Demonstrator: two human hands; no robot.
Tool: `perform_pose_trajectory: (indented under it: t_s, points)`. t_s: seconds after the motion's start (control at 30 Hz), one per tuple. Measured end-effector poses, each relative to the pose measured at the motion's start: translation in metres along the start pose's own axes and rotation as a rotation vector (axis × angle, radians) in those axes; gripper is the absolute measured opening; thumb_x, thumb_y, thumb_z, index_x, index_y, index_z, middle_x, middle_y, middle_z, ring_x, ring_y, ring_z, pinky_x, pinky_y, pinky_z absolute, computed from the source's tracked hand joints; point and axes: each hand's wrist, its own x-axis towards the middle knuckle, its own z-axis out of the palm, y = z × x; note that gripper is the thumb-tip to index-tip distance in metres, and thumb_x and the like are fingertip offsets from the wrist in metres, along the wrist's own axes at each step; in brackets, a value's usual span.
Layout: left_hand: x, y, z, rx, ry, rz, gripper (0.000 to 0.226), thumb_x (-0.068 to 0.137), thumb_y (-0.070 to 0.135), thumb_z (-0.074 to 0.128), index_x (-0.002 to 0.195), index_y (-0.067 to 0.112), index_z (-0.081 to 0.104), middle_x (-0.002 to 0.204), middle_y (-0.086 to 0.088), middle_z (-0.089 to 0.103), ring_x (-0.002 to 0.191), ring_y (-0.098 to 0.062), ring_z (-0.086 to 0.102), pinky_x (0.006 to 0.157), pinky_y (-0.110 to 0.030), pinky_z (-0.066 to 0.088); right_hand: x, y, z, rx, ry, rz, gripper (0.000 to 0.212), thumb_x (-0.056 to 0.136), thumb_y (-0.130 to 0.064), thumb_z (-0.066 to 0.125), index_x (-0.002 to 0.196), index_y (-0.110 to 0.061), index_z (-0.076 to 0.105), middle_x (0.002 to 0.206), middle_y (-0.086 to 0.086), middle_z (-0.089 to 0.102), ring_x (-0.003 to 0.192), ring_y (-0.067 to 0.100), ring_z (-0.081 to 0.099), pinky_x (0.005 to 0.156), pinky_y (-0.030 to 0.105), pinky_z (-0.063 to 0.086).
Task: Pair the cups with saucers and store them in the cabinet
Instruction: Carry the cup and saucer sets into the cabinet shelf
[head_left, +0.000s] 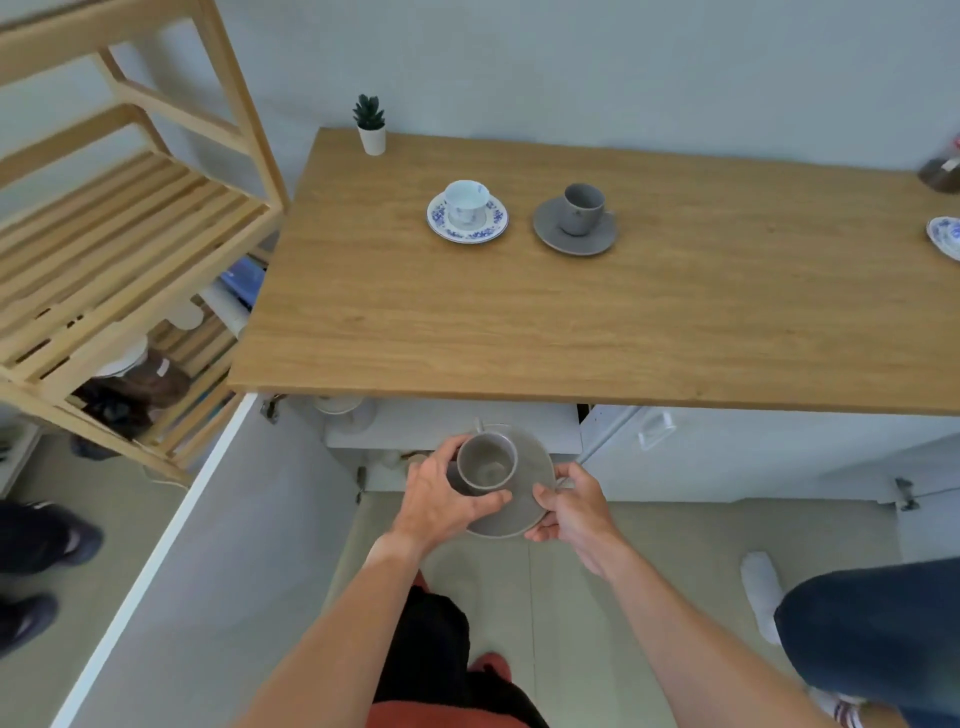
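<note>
A beige cup (487, 462) stands on a beige saucer (535, 470), held in the air below the table's front edge, in front of the open white cabinet (457, 426). My left hand (441, 499) grips the cup and the saucer's left rim. My right hand (574, 506) pinches the saucer's right rim. On the wooden table (571, 322) stand a white cup with blue flowers (466, 202) on its matching saucer (498, 221), and a dark grey cup (582, 208) on a dark grey saucer (550, 231).
The cabinet's left door (208, 545) swings open toward me; another door (727, 452) is at the right. A wooden shelf rack (130, 234) stands left. A small potted plant (371, 127) sits at the table's back. Another flowered saucer (945, 236) lies at the right edge. A person's leg (872, 639) is nearby.
</note>
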Motion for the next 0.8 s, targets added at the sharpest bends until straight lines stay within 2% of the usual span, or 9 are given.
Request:
perform_pose_trajectory:
  t_s: [0.13,0.23,0.3,0.4,0.47,0.6,0.8]
  points:
    - [-0.01,-0.038,0.012,0.006,0.012,-0.09,0.076,0.051,0.061,0.083,0.119,0.051,0.049,0.111,0.022,0.06,0.115,-0.017,0.051,0.093,-0.034,0.049,0.018,0.034,0.018,-0.048,-0.003,0.043,0.012,0.098,-0.004,0.057,0.107,-0.005,0.049,0.078,0.027,0.069,0.051,0.031,0.065,0.048,0.035,0.056]
    - [0.0,-0.077,0.022,0.011,0.025,-0.14,0.077,0.055,0.056,0.084,0.123,0.047,0.048,0.113,0.023,0.056,0.12,-0.016,0.043,0.095,-0.032,0.044,0.05,0.061,0.039,-0.077,-0.019,0.073,0.011,0.097,-0.005,0.059,0.1,-0.013,0.051,0.086,0.026,0.07,0.056,0.032,0.068,0.048,0.033,0.054]
    - [0.019,-0.107,0.03,0.049,0.042,-0.186,0.077,0.058,0.05,0.086,0.125,0.042,0.05,0.108,0.023,0.053,0.116,-0.014,0.041,0.097,-0.033,0.041,0.083,0.082,0.058,-0.099,-0.01,0.096,0.016,0.096,-0.005,0.061,0.092,-0.017,0.051,0.089,0.026,0.07,0.06,0.033,0.069,0.046,0.032,0.054]
    - [0.058,-0.145,0.037,0.046,0.097,-0.205,0.075,0.057,0.041,0.09,0.123,0.035,0.055,0.102,0.02,0.058,0.104,-0.007,0.05,0.093,-0.026,0.043,0.134,0.105,0.084,-0.113,0.026,0.113,0.018,0.095,-0.008,0.063,0.09,-0.017,0.049,0.097,0.027,0.07,0.068,0.036,0.07,0.044,0.031,0.055]
    - [0.09,-0.175,0.044,0.037,0.112,-0.204,0.077,0.053,0.044,0.09,0.121,0.036,0.056,0.106,0.017,0.063,0.109,-0.011,0.057,0.094,-0.028,0.048,0.174,0.119,0.1,-0.115,0.052,0.106,0.016,0.095,-0.009,0.063,0.093,-0.016,0.049,0.105,0.027,0.069,0.073,0.037,0.07,0.042,0.029,0.053]
    - [0.144,-0.216,0.048,0.022,0.144,-0.213,0.081,0.042,0.053,0.084,0.117,0.045,0.055,0.109,0.019,0.064,0.118,-0.019,0.055,0.096,-0.035,0.05,0.237,0.128,0.124,-0.123,0.046,0.065,0.014,0.095,-0.012,0.063,0.097,-0.014,0.05,0.119,0.021,0.063,0.081,0.038,0.072,0.043,0.027,0.053]
    - [0.211,-0.245,0.041,0.045,0.173,-0.161,0.08,0.041,0.053,0.084,0.115,0.042,0.056,0.109,0.019,0.062,0.116,-0.018,0.055,0.098,-0.037,0.049,0.303,0.126,0.147,-0.101,0.079,0.001,0.025,0.092,-0.014,0.069,0.083,-0.021,0.048,0.113,0.022,0.066,0.074,0.037,0.073,0.044,0.027,0.056]
